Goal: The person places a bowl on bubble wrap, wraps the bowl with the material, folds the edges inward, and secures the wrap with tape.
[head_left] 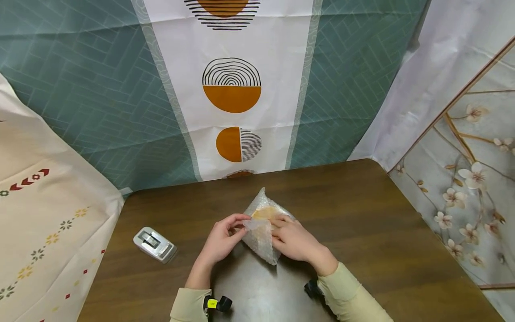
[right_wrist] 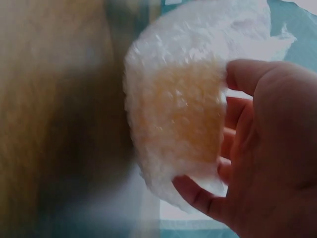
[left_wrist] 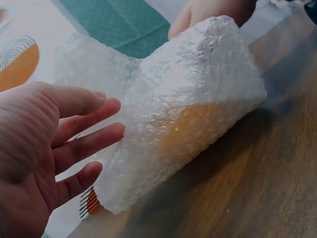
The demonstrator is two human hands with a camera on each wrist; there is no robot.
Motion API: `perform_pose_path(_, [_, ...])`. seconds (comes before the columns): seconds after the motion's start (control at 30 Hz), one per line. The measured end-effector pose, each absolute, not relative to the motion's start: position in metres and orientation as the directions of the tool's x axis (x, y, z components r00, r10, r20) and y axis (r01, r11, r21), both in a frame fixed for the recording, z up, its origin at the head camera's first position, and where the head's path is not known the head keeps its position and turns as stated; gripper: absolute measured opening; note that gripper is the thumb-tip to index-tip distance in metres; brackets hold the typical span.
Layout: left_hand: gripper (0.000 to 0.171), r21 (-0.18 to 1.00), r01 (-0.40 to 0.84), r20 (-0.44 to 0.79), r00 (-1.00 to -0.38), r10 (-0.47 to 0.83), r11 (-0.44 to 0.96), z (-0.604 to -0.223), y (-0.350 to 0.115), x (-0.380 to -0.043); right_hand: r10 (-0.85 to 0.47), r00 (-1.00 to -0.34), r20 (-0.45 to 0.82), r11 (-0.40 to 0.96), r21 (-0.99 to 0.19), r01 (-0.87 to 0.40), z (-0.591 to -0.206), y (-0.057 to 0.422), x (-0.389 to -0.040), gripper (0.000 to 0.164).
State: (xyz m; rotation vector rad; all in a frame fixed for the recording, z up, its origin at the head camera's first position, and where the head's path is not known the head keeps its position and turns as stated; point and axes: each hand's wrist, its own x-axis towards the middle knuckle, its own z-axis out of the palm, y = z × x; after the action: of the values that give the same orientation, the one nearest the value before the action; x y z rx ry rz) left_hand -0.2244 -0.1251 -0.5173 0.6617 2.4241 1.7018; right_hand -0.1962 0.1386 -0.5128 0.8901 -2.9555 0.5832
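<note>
A sheet of bubble wrap is folded round a yellow-orange thing near the middle of the table; the wrap blurs its shape. My left hand pinches the wrap's left edge between thumb and fingers, its other fingers spread in the left wrist view. From the right, my right hand holds the bundle. In the right wrist view, its thumb and fingers curl at the side of the bubble wrap, part of them hidden behind it.
On the left of the brown wooden table lies a small white-and-grey device with a dark slot, like a tape dispenser. A green and white patterned cloth hangs behind the table's far edge. More patterned cloths hang at both sides.
</note>
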Motion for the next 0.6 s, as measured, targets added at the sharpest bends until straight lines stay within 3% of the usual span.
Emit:
perform_pose_path(0.37, [0.036,0.836,0.365,0.18,-0.888,0.423,0.41,-0.521,-0.116,-0.219,-0.616,-0.778,0.125,0.668,-0.44,-0.6,-0.5,0.15,-0.202,0.022])
perform_pose_path(0.6, [0.059,0.78,0.44,0.22,-0.859,0.463,0.445,-0.523,-0.11,-0.219,-0.554,-0.803,0.22,0.649,-0.489,-0.583,-0.494,0.156,-0.206,0.019])
